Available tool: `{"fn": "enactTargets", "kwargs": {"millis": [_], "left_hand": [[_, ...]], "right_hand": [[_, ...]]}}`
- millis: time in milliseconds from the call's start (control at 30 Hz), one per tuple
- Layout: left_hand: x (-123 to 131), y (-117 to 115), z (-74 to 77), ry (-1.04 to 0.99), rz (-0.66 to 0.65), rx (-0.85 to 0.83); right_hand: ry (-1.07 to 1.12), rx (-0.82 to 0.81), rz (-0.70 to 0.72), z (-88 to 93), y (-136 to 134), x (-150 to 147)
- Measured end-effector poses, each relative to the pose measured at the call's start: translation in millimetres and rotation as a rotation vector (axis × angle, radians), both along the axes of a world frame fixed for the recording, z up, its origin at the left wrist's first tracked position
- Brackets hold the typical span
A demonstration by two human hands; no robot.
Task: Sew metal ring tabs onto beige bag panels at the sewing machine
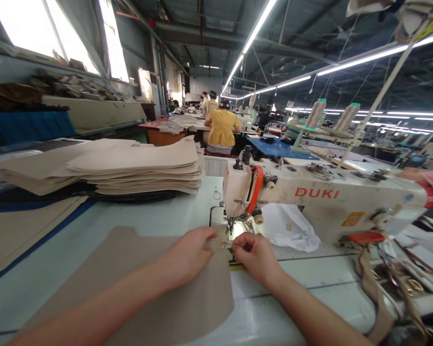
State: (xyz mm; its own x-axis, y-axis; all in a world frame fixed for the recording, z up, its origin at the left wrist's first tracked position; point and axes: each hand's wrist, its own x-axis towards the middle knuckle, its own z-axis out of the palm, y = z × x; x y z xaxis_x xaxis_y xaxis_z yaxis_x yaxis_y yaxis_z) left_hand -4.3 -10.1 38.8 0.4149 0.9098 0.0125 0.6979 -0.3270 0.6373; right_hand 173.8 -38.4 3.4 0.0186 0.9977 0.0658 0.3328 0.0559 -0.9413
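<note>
A flat beige fabric piece (137, 283) lies on the pale sewing table (187, 211) in front of me. My left hand (189, 252) rests on the fabric's far right corner, fingers curled and pressing it down. My right hand (254, 254) pinches the fabric edge right beside the needle of the white DUKI sewing machine (321, 202). Both hands meet just under the presser foot (233, 228), which is lit by a small lamp.
A tall stack of cut beige pieces (137, 166) sits on the table behind left. White cloth (292, 228) lies behind the machine. Thread cones (315, 113) stand on a rack. Straps and metal rings (397, 283) hang at right. A person in a yellow shirt (222, 127) sits ahead.
</note>
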Motion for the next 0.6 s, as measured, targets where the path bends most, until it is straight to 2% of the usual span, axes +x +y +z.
{"fn": "enactTargets", "kwargs": {"millis": [67, 167, 300, 467, 600], "left_hand": [[-5, 1, -0.7, 0.108, -0.076, 0.121], [-12, -1, -16.8, 0.168, -0.196, 0.227], [-16, -12, -38.4, 0.181, -0.213, 0.263], [-20, -25, -40.0, 0.161, -0.191, 0.237], [-23, -24, -39.7, 0.119, -0.180, 0.240]], "right_hand": [[0.057, -0.108, -0.004, 2.3, 2, 2], [0.086, -0.208, 0.012, 6.7, 7, 5], [0.079, -0.312, 0.038, 13.8, 13, 6], [0.056, -0.414, 0.079, 19.4, 24, -5], [0.034, -0.455, 0.108, 22.7, 28, -11]]}}
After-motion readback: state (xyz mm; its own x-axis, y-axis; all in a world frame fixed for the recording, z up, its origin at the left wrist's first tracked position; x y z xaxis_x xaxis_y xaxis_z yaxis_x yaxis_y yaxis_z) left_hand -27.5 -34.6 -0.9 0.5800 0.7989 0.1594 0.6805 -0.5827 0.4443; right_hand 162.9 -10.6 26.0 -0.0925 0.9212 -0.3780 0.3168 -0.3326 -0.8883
